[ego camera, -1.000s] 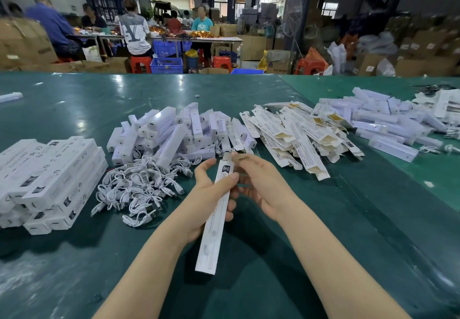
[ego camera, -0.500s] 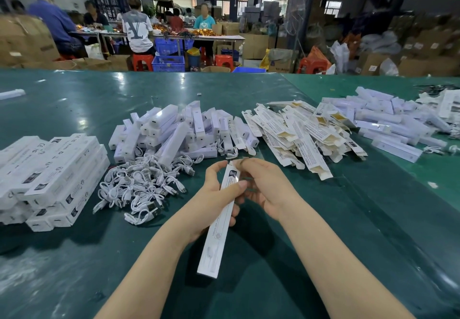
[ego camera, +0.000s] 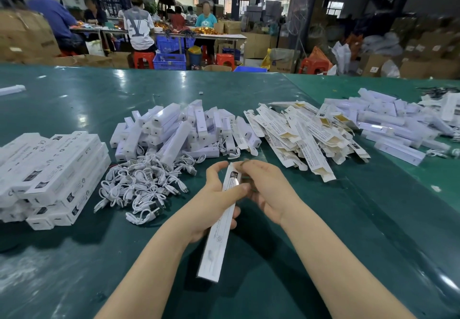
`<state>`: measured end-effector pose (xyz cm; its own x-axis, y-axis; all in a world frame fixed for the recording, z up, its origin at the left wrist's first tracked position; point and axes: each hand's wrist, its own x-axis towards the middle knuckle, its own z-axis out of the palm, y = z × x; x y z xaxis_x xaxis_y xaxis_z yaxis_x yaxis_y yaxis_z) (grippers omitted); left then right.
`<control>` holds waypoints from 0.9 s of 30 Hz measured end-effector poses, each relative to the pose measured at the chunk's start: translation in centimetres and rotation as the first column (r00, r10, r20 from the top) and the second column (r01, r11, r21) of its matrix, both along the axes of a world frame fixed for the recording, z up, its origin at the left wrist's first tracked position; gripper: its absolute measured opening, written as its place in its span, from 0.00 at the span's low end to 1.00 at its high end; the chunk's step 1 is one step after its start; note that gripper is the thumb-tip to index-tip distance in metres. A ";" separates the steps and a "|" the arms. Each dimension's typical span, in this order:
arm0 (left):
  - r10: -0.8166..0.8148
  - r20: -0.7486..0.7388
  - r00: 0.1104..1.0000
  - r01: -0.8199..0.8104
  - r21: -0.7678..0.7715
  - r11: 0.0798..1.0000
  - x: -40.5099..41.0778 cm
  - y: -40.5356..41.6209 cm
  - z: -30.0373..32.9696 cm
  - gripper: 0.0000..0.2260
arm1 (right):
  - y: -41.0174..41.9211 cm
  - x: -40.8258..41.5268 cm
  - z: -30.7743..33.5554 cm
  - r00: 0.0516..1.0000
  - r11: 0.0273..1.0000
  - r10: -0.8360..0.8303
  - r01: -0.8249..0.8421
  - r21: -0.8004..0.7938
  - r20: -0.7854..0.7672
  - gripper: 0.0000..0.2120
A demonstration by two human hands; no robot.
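The left hand wraps around the middle of the long white box, and the right hand pinches its top end.

Head view (wide-angle), forward-down, close over table

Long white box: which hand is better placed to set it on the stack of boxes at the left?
Left, probably. The left hand grips the long white box round its middle, and the stack of boxes lies on that side. The right hand only works at its far end.
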<state>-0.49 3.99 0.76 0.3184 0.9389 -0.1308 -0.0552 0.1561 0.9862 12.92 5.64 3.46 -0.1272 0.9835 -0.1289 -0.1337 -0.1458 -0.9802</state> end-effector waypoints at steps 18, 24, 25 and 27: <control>-0.069 0.132 0.989 0.084 -0.109 0.991 -0.6 -0.6 0.7 0.23 | -0.2 0.5 -0.2 0.978 0.954 0.035 -0.094 0.283 0.206 0.10; -0.097 0.099 0.990 0.103 -0.057 0.993 -0.5 -0.4 0.9 0.27 | -0.1 0.4 0.4 0.987 0.991 0.118 -0.124 -0.053 -0.112 0.08; -0.125 0.057 0.991 0.128 -0.054 0.990 -0.6 -0.4 0.9 0.27 | 0.1 0.7 0.4 0.985 0.982 0.130 -0.144 -0.125 -0.117 0.10; -0.168 -0.025 0.985 0.166 -0.068 0.984 -0.6 -0.6 0.8 0.27 | 0.4 1.2 0.3 0.991 0.972 0.105 -0.120 -0.203 -0.080 0.11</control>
